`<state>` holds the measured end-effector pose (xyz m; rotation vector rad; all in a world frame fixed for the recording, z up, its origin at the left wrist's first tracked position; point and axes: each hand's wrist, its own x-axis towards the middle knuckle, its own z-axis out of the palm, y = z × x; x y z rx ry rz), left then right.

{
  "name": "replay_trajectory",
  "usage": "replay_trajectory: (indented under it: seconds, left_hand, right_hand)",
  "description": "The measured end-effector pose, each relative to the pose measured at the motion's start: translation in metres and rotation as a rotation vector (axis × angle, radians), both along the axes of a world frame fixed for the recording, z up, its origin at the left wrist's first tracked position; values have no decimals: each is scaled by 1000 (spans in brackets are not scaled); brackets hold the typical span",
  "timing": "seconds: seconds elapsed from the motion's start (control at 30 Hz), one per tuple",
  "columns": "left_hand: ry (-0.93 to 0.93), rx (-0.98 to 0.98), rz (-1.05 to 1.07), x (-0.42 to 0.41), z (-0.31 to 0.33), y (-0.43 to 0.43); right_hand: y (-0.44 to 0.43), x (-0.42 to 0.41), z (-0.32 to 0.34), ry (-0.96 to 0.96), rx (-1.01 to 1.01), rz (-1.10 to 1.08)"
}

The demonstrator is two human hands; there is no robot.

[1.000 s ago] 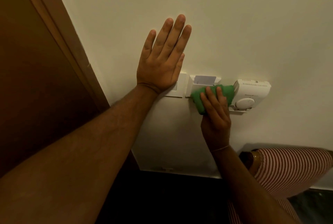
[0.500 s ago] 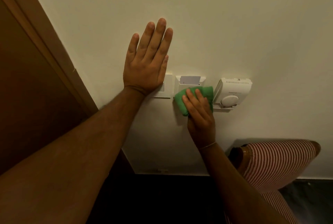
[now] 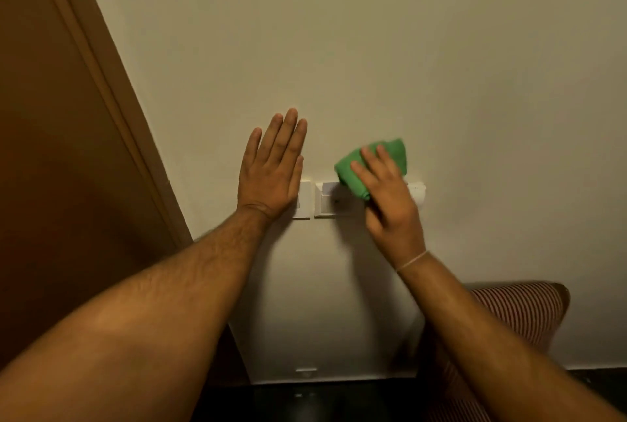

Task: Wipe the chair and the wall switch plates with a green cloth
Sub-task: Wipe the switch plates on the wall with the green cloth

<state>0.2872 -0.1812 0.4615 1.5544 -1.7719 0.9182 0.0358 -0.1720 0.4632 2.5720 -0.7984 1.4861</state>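
Our right hand [image 3: 390, 197] fingers clutch the green cloth [image 3: 369, 164]; our left hand [image 3: 271, 170] lies flat, fingers spread. We should press evenly across each switch plate [image 3: 327, 203].

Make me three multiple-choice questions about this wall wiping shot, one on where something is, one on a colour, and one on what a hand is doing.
1. Where is the striped chair?
A. Lower right, against the wall
B. Left of the door
C. Above the switch plates

2. What colour is the cloth?
A. Blue
B. Green
C. White

3. What is the left hand doing?
A. Gripping the cloth
B. Pulling the door frame
C. Resting flat and open on the wall

Answers:
1. A, its striped back shows low on the right, below the right hand.
2. B, the bunched cloth under the right hand's fingers is bright green.
3. C, its fingers are spread flat, covering part of the left switch plate.
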Motion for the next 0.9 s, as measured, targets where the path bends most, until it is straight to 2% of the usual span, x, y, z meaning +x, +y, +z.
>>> replay_trajectory:
  seconds: [0.1, 0.2, 0.37, 0.47, 0.57, 0.73, 0.9]
  left_hand:
    - [22, -45, -5, -12, 27, 19]
    - [55, -63, 26, -23, 62, 32]
    - [176, -17, 12, -71, 82, 39]
    - [236, 66, -70, -123, 47, 43]
    - [248, 233, -158, -176, -18, 56]
    - [242, 460, -228, -251, -145, 79]
    - [244, 688, -277, -283, -259, 103]
  right_hand:
    - [-7, -13, 68, -2, -193, -105]
    - [-11, -26, 109, -18, -290, -178]
    - [-11, -55, 106, -39, -272, -194]
    - [-7, -86, 59, -36, -124, -234]
    - [3, -126, -7, 10, 65, -269]
    - [29, -210, -138, 216, 413, -298]
    - [65, -277, -276, 352, 624, -345]
